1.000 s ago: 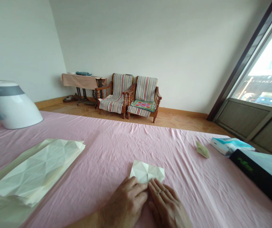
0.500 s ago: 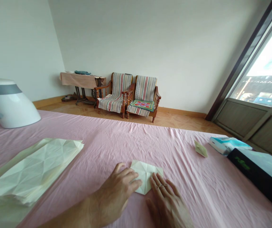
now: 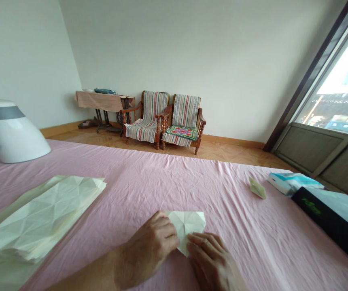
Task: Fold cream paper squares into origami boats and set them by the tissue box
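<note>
Folded paper point(image 3: 189, 222): got turned a bit on the pink cloth point(image 3: 149, 182)
Left hand point(image 3: 153, 246): was curled at its left edge
Right hand point(image 3: 212, 255): was laid over its lower right
Both grips: couldn't be told tbh

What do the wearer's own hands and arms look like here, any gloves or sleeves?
The left hand and right hand are ungloved. No sleeve, watch or bracelet shows on the left forearm; on the right, the frame ends near the wrist. Whether a ring is worn is unclear.
</note>
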Motion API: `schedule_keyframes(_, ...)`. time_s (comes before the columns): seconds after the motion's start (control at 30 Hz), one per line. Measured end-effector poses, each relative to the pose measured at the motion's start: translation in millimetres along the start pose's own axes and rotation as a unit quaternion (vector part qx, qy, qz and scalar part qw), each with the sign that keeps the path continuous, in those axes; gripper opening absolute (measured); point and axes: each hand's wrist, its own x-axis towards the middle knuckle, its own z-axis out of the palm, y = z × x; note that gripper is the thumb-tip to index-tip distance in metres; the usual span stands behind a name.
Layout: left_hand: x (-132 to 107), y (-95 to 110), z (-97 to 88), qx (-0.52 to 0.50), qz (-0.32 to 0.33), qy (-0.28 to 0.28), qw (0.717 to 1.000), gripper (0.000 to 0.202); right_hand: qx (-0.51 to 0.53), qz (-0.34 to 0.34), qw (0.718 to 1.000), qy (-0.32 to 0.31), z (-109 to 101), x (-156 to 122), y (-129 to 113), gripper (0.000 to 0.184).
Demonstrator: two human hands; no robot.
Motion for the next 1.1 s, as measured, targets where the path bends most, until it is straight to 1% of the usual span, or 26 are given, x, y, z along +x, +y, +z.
schedule_keyframes(0.07,2.7,-0.7,0.4,-0.055,-0.040,0.005,0.998,0.014,0.029,0.000,0.999,-0.016,-1.2,2.2,-3.5,0.026)
schedule_keyframes(0.17,8.8,-5.5,3.8,-0.140,-0.100,0.014,0.985,0.017,0.036,-0.011,0.999,-0.026,-10.2,7.7,-5.3,0.026)
schedule_keyframes(0.27,14.8,-10.5,6.3,-0.188,-0.135,0.004,0.973,0.015,0.034,-0.030,0.996,-0.080,-22.6,12.9,-6.3,0.027)
schedule_keyframes(0.33,18.2,-12.8,6.3,-0.193,-0.150,-0.015,0.969,0.015,0.036,-0.034,0.994,-0.100,-28.5,14.3,-8.0,0.029)
schedule_keyframes(0.47,23.1,-15.7,5.7,-0.182,-0.163,-0.035,0.969,0.015,0.048,0.000,0.994,-0.099,-30.7,12.9,-11.9,0.030)
schedule_keyframes(0.53,24.2,-16.4,7.1,-0.174,-0.169,-0.033,0.970,0.015,0.053,0.004,0.994,-0.098,-28.2,10.9,-12.2,0.029)
schedule_keyframes(0.73,23.6,-15.6,14.1,-0.154,-0.188,-0.012,0.970,0.009,0.043,0.008,0.998,-0.042,-12.6,-1.1,-6.6,0.031)
schedule_keyframes(0.83,23.5,-14.7,16.2,-0.151,-0.190,-0.002,0.970,0.009,0.037,0.011,0.998,-0.043,-11.2,-2.5,-6.3,0.030)
schedule_keyframes(0.93,23.3,-14.1,17.5,-0.152,-0.190,0.008,0.970,0.009,0.033,0.004,0.997,-0.064,-19.5,5.2,-9.2,0.031)
schedule_keyframes(1.0,23.0,-13.9,18.3,-0.153,-0.190,0.013,0.970,0.010,0.009,-0.012,0.994,-0.108,-26.8,12.3,-11.3,0.033)
schedule_keyframes(1.1,22.8,-13.4,18.7,-0.153,-0.196,0.024,0.968,0.010,-0.037,-0.050,0.991,-0.115,-33.1,18.3,-12.7,0.036)
